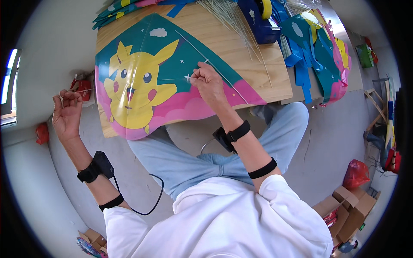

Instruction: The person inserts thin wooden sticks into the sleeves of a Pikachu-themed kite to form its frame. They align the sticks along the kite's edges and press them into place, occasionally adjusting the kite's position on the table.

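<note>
A kite sheet point(172, 99) in teal and pink, printed with a yellow cartoon animal, lies on the wooden table. Along its right side runs a thin white rod point(226, 80), with a small white piece point(206, 61) partway along it. Just beside that piece, my right hand point(208, 84) is closed in a pinch over the sheet; what its fingertips hold is too small to make out. Out past the sheet's left edge, my left hand point(68, 112) is raised with curled fingers closed on a thin pale strand point(86, 90), which stretches toward the sheet.
Loose thin rods point(230, 21) lie at the table's back, beside a blue tape dispenser point(262, 23) with yellow tape. More kite sheets point(318, 56) and blue strips point(299, 64) are piled at the right. Cardboard boxes point(350, 210) stand on the floor, lower right.
</note>
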Motion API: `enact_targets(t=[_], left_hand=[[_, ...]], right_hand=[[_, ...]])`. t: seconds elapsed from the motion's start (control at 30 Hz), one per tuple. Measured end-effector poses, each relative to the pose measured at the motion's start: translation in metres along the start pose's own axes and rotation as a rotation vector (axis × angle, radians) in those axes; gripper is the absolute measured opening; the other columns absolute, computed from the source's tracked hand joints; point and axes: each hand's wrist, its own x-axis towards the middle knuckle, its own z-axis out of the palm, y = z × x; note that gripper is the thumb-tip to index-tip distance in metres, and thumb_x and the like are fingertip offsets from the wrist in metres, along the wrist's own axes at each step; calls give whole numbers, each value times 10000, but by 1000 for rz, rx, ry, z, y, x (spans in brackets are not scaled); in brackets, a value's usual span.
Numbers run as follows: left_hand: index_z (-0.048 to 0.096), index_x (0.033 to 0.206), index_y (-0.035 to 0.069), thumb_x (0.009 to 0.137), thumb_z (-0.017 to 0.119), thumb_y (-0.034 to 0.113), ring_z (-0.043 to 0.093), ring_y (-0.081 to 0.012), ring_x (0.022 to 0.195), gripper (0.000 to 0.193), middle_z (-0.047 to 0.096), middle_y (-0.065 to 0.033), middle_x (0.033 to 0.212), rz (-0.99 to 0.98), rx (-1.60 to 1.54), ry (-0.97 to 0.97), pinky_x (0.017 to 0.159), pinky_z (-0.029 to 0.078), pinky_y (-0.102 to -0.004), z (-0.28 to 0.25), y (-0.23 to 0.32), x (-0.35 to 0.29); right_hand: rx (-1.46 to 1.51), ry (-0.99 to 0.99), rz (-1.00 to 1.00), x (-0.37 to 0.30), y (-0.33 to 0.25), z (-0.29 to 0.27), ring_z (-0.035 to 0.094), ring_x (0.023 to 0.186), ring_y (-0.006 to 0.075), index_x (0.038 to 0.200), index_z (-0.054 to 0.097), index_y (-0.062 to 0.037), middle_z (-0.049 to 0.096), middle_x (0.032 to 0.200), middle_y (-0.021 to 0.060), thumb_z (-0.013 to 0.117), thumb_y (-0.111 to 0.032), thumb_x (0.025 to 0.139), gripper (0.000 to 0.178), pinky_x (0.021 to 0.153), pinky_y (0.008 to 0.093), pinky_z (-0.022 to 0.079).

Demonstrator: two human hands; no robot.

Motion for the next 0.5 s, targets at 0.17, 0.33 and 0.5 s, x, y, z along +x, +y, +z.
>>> enact_targets(t=[0.17, 0.33, 0.5], left_hand=[[554, 996, -1, 906, 634, 65, 507, -220, 965, 137, 542, -105, 994, -12, 9, -26, 964, 402, -439, -1, -3, 0], [556, 991, 14, 905, 637, 68, 502, -214, 955, 130, 529, -92, 985, -8, 46, -20, 970, 401, -444, -1, -2, -1], [558, 1005, 12, 898, 646, 66, 502, -217, 961, 148, 531, -92, 984, -4, 43, -9, 970, 401, -452, -3, -1, 2]], right_hand=[[-56, -10, -24, 5, -2, -8, 475, 1300, 305, 799, 625, 12, 621, 1167, 196, 701, 48, 740, 103, 917, 332, 430], [-11, 20, -42, 6, -4, -8, 513, 1239, 369, 773, 635, 22, 601, 1180, 262, 712, 23, 714, 97, 925, 385, 451], [-20, 17, -63, 9, 3, -8, 499, 1248, 381, 773, 642, 15, 586, 1211, 269, 714, 15, 715, 93, 943, 389, 444]])
